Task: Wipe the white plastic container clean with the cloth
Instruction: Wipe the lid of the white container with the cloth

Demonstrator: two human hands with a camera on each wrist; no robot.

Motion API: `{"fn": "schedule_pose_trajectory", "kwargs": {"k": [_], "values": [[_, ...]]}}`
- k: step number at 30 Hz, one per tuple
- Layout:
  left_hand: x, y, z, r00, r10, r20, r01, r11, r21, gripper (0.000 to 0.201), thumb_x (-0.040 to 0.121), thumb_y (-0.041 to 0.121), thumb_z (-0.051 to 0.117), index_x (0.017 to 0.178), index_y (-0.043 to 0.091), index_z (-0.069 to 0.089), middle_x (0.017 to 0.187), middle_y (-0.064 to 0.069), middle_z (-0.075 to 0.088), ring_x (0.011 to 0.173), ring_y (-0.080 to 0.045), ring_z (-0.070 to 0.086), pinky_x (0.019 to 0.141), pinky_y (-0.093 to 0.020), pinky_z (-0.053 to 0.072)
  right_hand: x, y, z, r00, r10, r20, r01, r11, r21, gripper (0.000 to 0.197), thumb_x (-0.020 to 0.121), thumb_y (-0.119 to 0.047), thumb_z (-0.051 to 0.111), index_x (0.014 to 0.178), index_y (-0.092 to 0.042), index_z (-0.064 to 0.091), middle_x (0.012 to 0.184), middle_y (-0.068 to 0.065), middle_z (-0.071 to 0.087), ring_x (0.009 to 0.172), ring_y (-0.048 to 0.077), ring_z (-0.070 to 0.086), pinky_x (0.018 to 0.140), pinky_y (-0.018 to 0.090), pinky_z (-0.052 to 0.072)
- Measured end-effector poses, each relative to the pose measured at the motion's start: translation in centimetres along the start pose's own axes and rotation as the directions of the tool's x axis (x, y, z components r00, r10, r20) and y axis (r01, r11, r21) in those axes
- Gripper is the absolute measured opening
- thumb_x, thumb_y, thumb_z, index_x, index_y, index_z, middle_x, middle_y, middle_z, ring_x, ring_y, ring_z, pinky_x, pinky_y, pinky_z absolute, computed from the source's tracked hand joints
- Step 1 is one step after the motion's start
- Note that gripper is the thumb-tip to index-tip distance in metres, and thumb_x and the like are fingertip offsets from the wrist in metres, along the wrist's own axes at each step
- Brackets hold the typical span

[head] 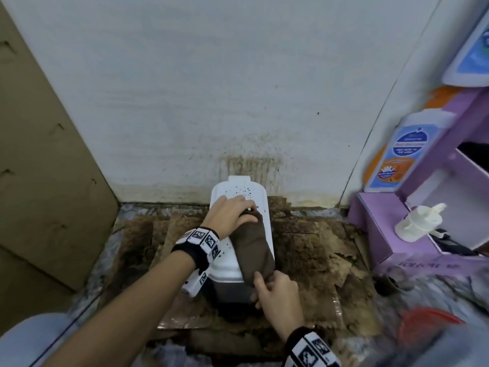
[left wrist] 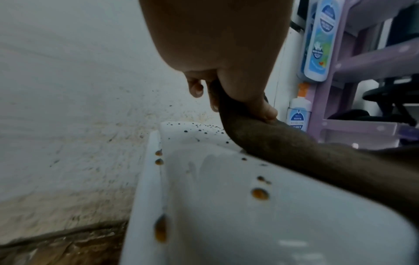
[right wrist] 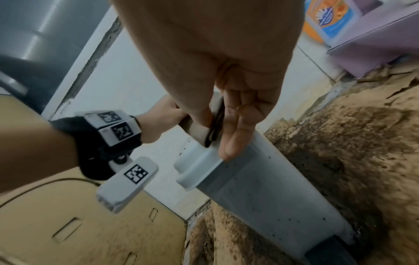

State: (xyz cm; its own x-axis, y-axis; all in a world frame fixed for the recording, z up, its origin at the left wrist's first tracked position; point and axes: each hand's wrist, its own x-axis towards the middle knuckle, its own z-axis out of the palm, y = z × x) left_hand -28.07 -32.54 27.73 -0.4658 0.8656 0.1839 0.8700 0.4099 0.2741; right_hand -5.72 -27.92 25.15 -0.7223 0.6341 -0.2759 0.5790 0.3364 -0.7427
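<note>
A white plastic container (head: 225, 250) stands against the wall on stained cardboard, its lid (left wrist: 226, 206) dotted with brown drops. A brown cloth (head: 251, 247) lies stretched along the right side of the lid. My left hand (head: 232, 215) pinches the cloth's far end (left wrist: 260, 136) between thumb and fingers over the lid's far part. My right hand (head: 275, 295) pinches the near end of the cloth (right wrist: 213, 132) at the container's front edge (right wrist: 197, 172), with the other fingers (right wrist: 235, 139) extended down against the lid.
Torn, brown-stained cardboard (head: 312, 255) covers the floor around the container. The white wall (head: 238, 102) behind shows brown splatter. A purple shelf unit (head: 423, 207) with bottles (head: 402, 152) stands at the right. A cardboard panel (head: 39, 154) leans at the left.
</note>
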Motion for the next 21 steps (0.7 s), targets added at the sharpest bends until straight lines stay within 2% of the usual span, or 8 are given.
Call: {"fn": "schedule_pose_trajectory", "kwargs": {"k": [4, 8, 11, 13, 14, 16, 19, 21], "values": [[1.2, -0.5, 0.9, 0.999, 0.022, 0.034, -0.022, 1.000, -0.001, 0.025, 0.102, 0.044, 0.056, 0.117, 0.027, 0.065, 0.110, 0.002, 0.061, 0.103, -0.022, 0.057, 0.087, -0.036, 0.031, -0.5, -0.7, -0.3, 0.998, -0.013, 0.055, 0.022, 0.985, -0.169, 0.051, 0.096, -0.060, 0.048, 0.074, -0.016, 0.060, 0.063, -0.002, 0.072, 0.071, 0.013, 0.068, 0.073, 0.036, 0.056], [-0.1, -1.3, 1.5, 0.999, -0.050, -0.022, 0.050, 0.999, 0.013, 0.033, 0.104, 0.044, 0.052, 0.132, 0.027, 0.059, 0.125, 0.000, 0.056, 0.115, -0.023, 0.052, 0.098, -0.038, 0.034, -0.9, -2.3, -3.0, 0.985, -0.161, -0.057, 0.099, 0.812, -0.576, 0.053, 0.099, -0.064, 0.038, 0.075, -0.021, 0.056, 0.084, -0.002, 0.067, 0.086, 0.020, 0.068, 0.062, 0.034, 0.036], [-2.7, -2.4, 0.8, 0.976, -0.163, -0.142, 0.156, 0.986, -0.056, 0.034, 0.104, 0.043, 0.052, 0.134, 0.027, 0.058, 0.130, 0.004, 0.055, 0.120, -0.019, 0.051, 0.097, -0.036, 0.034, 0.5, -2.6, -3.2, 0.858, -0.471, -0.205, 0.313, 0.796, -0.518, 0.033, 0.095, -0.049, 0.059, 0.070, -0.029, 0.048, 0.071, -0.009, 0.055, 0.068, 0.012, 0.058, 0.053, 0.025, 0.031], [-4.9, -3.2, 0.5, 0.946, -0.278, -0.169, 0.256, 0.956, -0.144, 0.036, 0.105, 0.045, 0.051, 0.134, 0.026, 0.056, 0.132, 0.006, 0.057, 0.122, -0.018, 0.052, 0.099, -0.037, 0.037, 2.4, -2.2, -2.2, 0.762, -0.630, -0.150, 0.503, 0.721, -0.477, 0.014, 0.096, -0.041, 0.057, 0.094, -0.027, 0.058, 0.097, -0.008, 0.057, 0.091, 0.011, 0.055, 0.071, 0.023, 0.044], [-6.1, -3.6, 0.6, 0.929, -0.331, -0.167, 0.299, 0.935, -0.190, 0.040, 0.104, 0.049, 0.048, 0.135, 0.026, 0.055, 0.133, 0.007, 0.057, 0.124, -0.018, 0.052, 0.101, -0.039, 0.038, 3.3, -2.2, -1.7, 0.751, -0.657, -0.062, 0.554, 0.679, -0.482, 0.023, 0.099, -0.039, 0.051, 0.114, -0.024, 0.059, 0.119, -0.004, 0.057, 0.112, 0.014, 0.052, 0.090, 0.027, 0.047], [-8.4, -3.8, 1.3, 0.905, -0.398, -0.150, 0.348, 0.895, -0.278, 0.053, 0.099, 0.062, 0.041, 0.138, 0.027, 0.050, 0.137, 0.010, 0.054, 0.128, -0.014, 0.050, 0.107, -0.045, 0.040, 5.2, -2.1, -0.5, 0.730, -0.672, 0.123, 0.627, 0.588, -0.511, 0.050, 0.103, -0.041, 0.039, 0.147, -0.017, 0.044, 0.157, 0.003, 0.037, 0.146, 0.018, 0.032, 0.118, 0.036, 0.031], [-11.4, -3.2, 3.3, 0.892, -0.448, -0.064, 0.381, 0.820, -0.427, 0.074, 0.093, 0.071, 0.044, 0.150, 0.024, 0.038, 0.150, 0.010, 0.042, 0.138, -0.007, 0.040, 0.118, -0.045, 0.036, 6.7, -1.7, 1.2, 0.726, -0.635, 0.263, 0.636, 0.475, -0.609, 0.063, 0.106, -0.043, 0.024, 0.158, -0.008, 0.024, 0.167, 0.009, 0.017, 0.154, 0.022, 0.019, 0.124, 0.043, 0.022], [-12.6, -2.5, 4.8, 0.892, -0.451, 0.030, 0.403, 0.763, -0.506, 0.096, 0.087, 0.080, 0.048, 0.160, 0.023, 0.022, 0.163, 0.007, 0.028, 0.147, -0.007, 0.029, 0.124, -0.042, 0.029, 7.3, -1.0, 1.9, 0.755, -0.599, 0.268, 0.606, 0.481, -0.634, 0.063, 0.107, -0.042, 0.017, 0.159, -0.005, 0.019, 0.168, 0.012, 0.013, 0.155, 0.025, 0.016, 0.124, 0.045, 0.022]]}}
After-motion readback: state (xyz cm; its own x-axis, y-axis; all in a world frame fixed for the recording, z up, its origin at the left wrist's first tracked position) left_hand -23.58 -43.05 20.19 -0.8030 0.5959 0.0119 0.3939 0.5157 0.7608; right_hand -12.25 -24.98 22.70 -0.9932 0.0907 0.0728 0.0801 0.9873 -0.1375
